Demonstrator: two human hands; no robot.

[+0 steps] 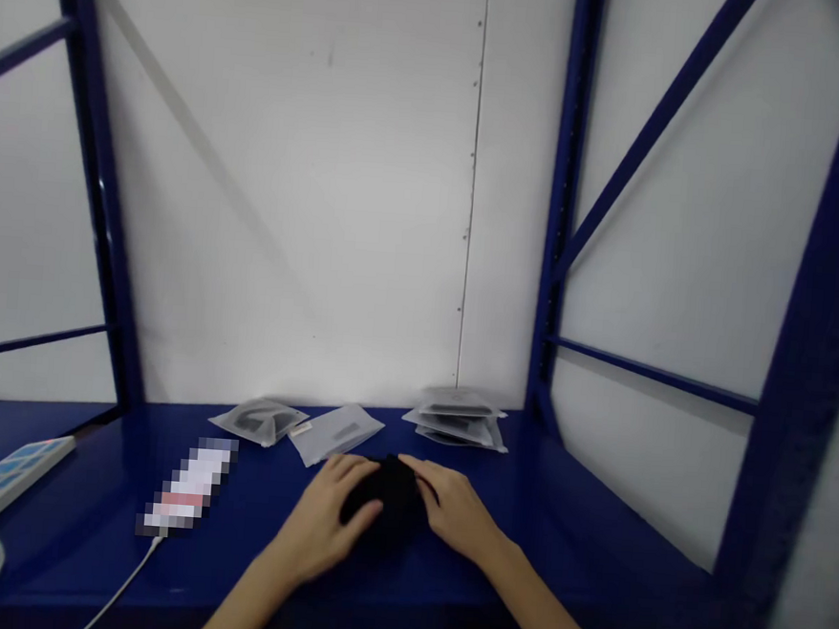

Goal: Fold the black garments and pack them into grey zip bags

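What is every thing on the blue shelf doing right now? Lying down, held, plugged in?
Black bundle, lying on the blue shelf, gripped from both sides.
Left hand, curled over the bundle.
Right hand, curled over the bundle.
Stack of bags, piled flat at the back.
Left loose bag, lying flat, something dark inside.
Middle loose bag, lying flat.
White cable, plugged into the blurred device.
Power strip, lying flat.

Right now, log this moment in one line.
left hand: grips black item | right hand: grips it | under: shelf | behind: bags
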